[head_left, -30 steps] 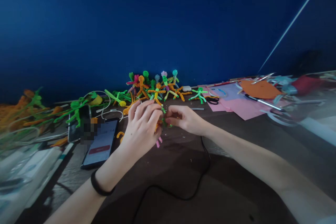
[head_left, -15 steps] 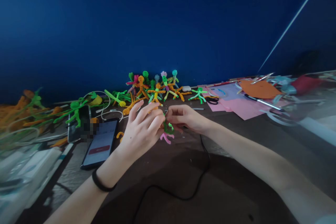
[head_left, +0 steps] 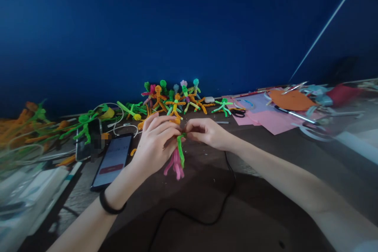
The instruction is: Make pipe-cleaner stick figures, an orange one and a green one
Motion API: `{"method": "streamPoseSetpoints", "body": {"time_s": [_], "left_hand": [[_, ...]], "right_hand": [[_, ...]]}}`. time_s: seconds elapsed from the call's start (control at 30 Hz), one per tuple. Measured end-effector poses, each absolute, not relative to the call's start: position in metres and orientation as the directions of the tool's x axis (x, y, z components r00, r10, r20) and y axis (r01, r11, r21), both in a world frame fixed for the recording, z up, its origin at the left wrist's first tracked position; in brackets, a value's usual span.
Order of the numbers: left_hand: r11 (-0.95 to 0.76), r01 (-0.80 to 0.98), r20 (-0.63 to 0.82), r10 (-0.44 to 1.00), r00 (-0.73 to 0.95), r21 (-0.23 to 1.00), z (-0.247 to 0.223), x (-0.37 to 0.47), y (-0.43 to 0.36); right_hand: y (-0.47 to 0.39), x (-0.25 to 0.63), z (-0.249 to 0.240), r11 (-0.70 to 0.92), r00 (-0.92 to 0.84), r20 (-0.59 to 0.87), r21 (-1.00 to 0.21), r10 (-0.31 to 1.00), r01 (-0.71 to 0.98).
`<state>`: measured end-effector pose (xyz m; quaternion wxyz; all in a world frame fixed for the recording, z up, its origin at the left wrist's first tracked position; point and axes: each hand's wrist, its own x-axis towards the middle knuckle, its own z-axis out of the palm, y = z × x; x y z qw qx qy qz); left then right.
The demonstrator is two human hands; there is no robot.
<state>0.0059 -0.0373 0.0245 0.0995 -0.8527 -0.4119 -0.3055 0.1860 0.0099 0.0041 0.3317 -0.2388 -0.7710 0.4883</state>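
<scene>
Between my hands is a small pipe-cleaner figure with pink strands hanging down and a bright green strand beside them. My left hand is closed around its upper part, so most of that part is hidden. Thumb and fingers of my right hand pinch together at the green end, just right of the left fingertips. Behind the hands, several finished-looking pipe-cleaner figures in orange, green, pink and blue stand against the wall. A pale green figure stands apart, to their right.
Left of my hands lie a phone with a lit screen, white cables and heaped pipe cleaners. Pink paper, black-handled scissors and an orange sheet are at right. A black cord crosses the table in front.
The pipe-cleaner figure has tilted and shifted slightly left and down, so more of its pink and green strands hang in view. Both hands remain close together around it.
</scene>
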Motion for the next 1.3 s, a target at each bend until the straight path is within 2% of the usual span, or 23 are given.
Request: {"method": "streamPoseSetpoints", "body": {"time_s": [0.3, 0.4, 0.47, 0.57, 0.63, 0.7, 0.73, 0.87, 0.93, 1.0, 1.07, 1.13, 1.2, 1.3], "left_hand": [[-0.617, 0.678, 0.53, 0.759, 0.379, 0.399, 0.023, 0.006, -0.032], [-0.526, 0.684, 0.517, 0.819, 0.249, 0.505, 0.018, 0.006, -0.029], [-0.428, 0.641, 0.476, 0.872, 0.109, 0.637, 0.014, 0.007, -0.027], [-0.232, 0.368, 0.262, 0.965, -0.032, 0.9, 0.011, 0.01, -0.027], [-0.048, 0.163, 0.046, 0.999, 0.013, 0.985, 0.013, 0.012, -0.029], [0.083, 0.054, -0.088, 0.991, 0.101, 0.995, 0.014, 0.013, -0.031], [0.103, 0.023, -0.105, 0.986, 0.126, 0.994, 0.014, 0.013, -0.031], [0.033, -0.089, -0.025, 0.996, 0.088, 0.996, 0.01, 0.012, -0.029], [0.025, -0.14, -0.017, 0.998, 0.057, 0.99, 0.008, 0.013, -0.028], [0.059, -0.187, -0.05, 0.998, 0.049, 0.981, 0.007, 0.015, -0.029], [0.1, -0.238, -0.091, 0.995, 0.048, 0.966, 0.008, 0.018, -0.03], [0.141, -0.274, -0.13, 0.99, 0.06, 0.951, 0.008, 0.019, -0.031], [0.196, -0.279, -0.175, 0.98, 0.097, 0.94, 0.008, 0.018, -0.03], [0.269, -0.3, -0.242, 0.962, 0.125, 0.915, 0.004, 0.012, -0.024]], "right_hand": [[0.006, 0.187, 0.006, 0.633, -0.646, 0.402, -0.756, 0.649, 0.165], [0.007, 0.187, 0.006, 0.694, -0.614, 0.481, -0.703, 0.626, 0.156], [0.008, 0.187, 0.005, 0.731, -0.598, 0.531, -0.668, 0.6, 0.14], [0.011, 0.187, 0.003, 0.795, -0.566, 0.617, -0.596, 0.546, 0.117], [0.013, 0.187, 0.001, 0.822, -0.537, 0.657, -0.553, 0.53, 0.135], [0.014, 0.187, -0.001, 0.829, -0.518, 0.667, -0.53, 0.536, 0.176], [0.015, 0.187, -0.002, 0.83, -0.513, 0.666, -0.522, 0.542, 0.199], [0.015, 0.186, -0.006, 0.852, -0.499, 0.691, -0.432, 0.523, 0.295], [0.014, 0.185, -0.008, 0.887, -0.514, 0.73, -0.299, 0.449, 0.351], [0.012, 0.184, -0.01, 0.912, -0.583, 0.736, -0.111, 0.343, 0.395], [0.009, 0.182, -0.014, 0.913, -0.676, 0.697, 0.077, 0.238, 0.4], [0.006, 0.181, -0.017, 0.906, -0.738, 0.657, 0.206, 0.153, 0.371], [0.004, 0.18, -0.02, 0.904, -0.753, 0.651, 0.259, 0.096, 0.339], [0.004, 0.18, -0.021, 0.914, -0.739, 0.67, 0.251, 0.074, 0.32]]}}
